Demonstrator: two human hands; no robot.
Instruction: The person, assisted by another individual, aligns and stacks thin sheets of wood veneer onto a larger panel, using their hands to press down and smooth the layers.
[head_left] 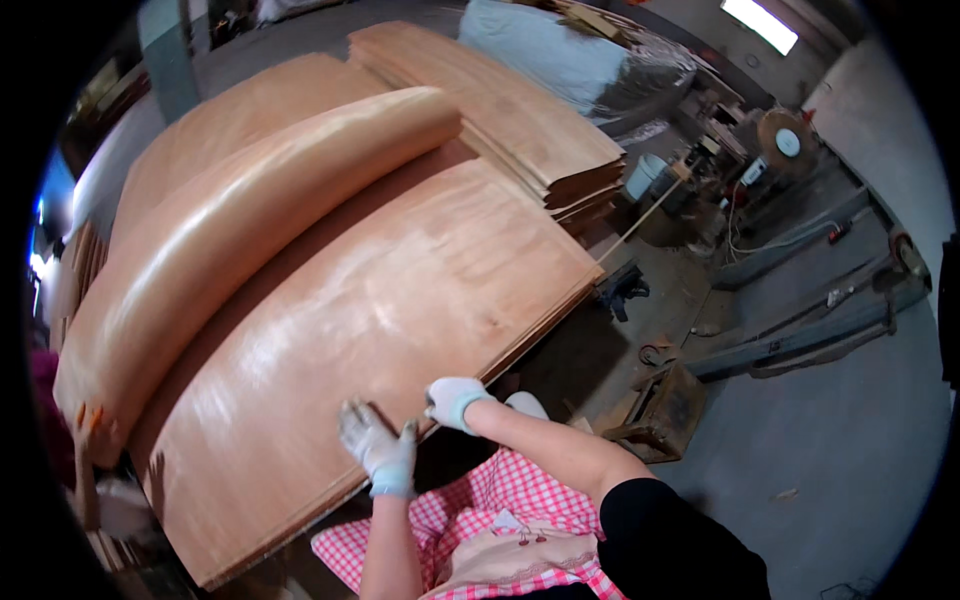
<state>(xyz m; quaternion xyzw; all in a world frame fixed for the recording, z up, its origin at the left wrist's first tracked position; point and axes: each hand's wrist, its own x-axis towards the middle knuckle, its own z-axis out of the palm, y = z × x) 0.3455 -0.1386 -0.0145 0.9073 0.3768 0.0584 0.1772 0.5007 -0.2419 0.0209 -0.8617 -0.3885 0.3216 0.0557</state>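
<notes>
A wide stack of reddish-brown wood veneer sheets (400, 290) lies in front of me. My left hand (378, 448), in a white work glove with dark-stained fingertips, rests on the top sheet near its front edge with fingers apart. A short dark mark or shadow lies beside those fingers. Just right of it, my right hand (458, 403), gloved too, is closed at the sheet's edge; what its fingers hold, if anything, is hidden. Behind, a large veneer sheet (250, 190) is curled over in a long arch across the stack.
At the far left a co-worker's hand (92, 430) touches the curled sheet's end. Another veneer stack (500, 100) stands behind. To the right are a wooden box (662, 412), a white bucket (646, 175), a long thin stick and metal rails (800, 345) on the floor.
</notes>
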